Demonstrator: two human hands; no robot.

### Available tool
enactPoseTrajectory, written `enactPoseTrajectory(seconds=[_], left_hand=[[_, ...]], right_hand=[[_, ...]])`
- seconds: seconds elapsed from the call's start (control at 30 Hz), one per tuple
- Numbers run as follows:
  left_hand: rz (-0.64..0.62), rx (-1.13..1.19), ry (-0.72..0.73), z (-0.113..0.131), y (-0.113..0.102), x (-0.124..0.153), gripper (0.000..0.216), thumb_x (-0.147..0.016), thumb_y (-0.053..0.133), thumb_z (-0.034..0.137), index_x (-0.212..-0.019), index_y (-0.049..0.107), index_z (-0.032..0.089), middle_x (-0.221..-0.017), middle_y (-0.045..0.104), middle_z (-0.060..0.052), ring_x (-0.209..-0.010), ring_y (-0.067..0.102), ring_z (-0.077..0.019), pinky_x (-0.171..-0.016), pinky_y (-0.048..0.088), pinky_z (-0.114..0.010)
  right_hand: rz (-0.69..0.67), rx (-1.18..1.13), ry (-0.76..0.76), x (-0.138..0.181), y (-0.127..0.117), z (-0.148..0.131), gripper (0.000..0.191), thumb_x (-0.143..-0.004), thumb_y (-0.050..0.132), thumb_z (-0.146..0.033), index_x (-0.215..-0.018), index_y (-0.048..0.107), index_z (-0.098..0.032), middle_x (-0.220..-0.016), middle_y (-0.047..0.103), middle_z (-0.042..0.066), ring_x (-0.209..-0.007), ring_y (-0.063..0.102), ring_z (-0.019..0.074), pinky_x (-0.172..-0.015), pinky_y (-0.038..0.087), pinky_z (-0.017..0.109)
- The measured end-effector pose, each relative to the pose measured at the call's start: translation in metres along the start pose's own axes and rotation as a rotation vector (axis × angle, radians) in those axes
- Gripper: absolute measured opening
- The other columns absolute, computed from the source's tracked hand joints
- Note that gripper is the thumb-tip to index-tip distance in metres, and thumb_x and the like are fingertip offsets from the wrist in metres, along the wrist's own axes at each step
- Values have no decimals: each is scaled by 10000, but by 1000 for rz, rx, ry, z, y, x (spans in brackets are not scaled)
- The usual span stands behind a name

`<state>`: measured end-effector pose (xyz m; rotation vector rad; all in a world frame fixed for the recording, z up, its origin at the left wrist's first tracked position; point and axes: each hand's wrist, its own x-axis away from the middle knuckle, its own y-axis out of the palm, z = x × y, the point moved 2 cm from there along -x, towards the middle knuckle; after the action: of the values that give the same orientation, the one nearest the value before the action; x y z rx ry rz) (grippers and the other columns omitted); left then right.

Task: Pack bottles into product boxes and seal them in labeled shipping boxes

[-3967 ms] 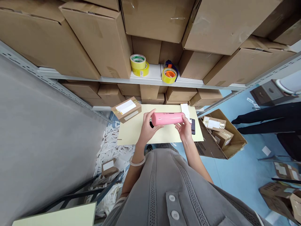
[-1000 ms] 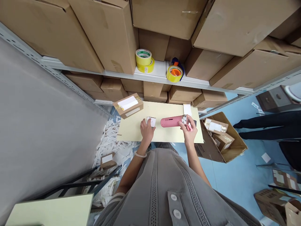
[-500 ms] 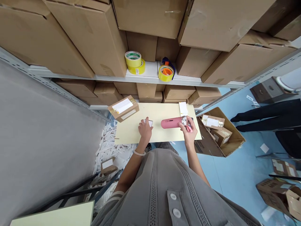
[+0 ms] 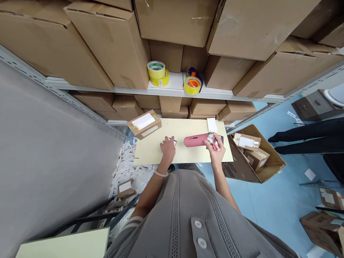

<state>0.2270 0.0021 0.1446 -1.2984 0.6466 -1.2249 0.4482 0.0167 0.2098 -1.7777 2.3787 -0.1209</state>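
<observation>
A pink bottle [image 4: 196, 140] lies on its side on the pale yellow table [image 4: 156, 152], with its shiny metal end pointing right. My right hand [image 4: 215, 147] is closed on that end and on a pink strap there. My left hand [image 4: 168, 148] rests palm down on the table over a small white and black card, most of it hidden under the fingers. A dark phone [image 4: 221, 139] lies just behind my right hand.
A labelled cardboard box [image 4: 144, 124] sits at the table's far left corner, a white paper slip [image 4: 211, 124] at the far right. Yellow tape rolls [image 4: 157, 72] stand on the shelf among big boxes. An open carton [image 4: 255, 152] with parcels is on the right. Another person's legs [image 4: 306, 141] show further right.
Four seconds ago both hands held the pink bottle above the table. It now lies on the table, right hand at its metal end; my left hand has covered the small card.
</observation>
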Motion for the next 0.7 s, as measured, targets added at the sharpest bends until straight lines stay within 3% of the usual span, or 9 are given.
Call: enactPoseTrajectory(seconds=[0.27,0.4,0.53,0.7], left_hand=[[-49,49,-17,-7,-2,4,580,-767,614,117,-1308,441,234,-1302,440,-182,-1011,597,-322,-752,472,-362],[-29,80,9,-9,1,5,559,-763,601,93,-1280,449,243,-1299,442,-164,-1043,590,-311,-798,476,-369],[23,165,71,-7,4,1,507,-755,582,47,-1211,462,235,-1275,457,-137,-1094,569,-291,-882,461,-380],[173,468,165,-11,5,-2,376,-760,587,68,-1078,462,224,-1208,470,-90,-1066,570,-226,-836,482,-316]], right_hand=[[-37,-65,-1,1,10,-10,681,-649,789,-448,-1269,627,-219,-1305,615,104,-1000,650,240,-724,589,329],[-79,-47,-5,0,20,-10,690,-647,787,-455,-1276,624,-223,-1282,630,93,-951,653,227,-705,588,326],[-118,-29,-12,0,31,-9,690,-660,776,-449,-1294,612,-231,-1268,644,85,-853,659,200,-691,584,329],[-146,-56,-37,0,42,-15,658,-659,780,-436,-1267,632,-234,-1318,609,89,-979,649,223,-722,584,320]])
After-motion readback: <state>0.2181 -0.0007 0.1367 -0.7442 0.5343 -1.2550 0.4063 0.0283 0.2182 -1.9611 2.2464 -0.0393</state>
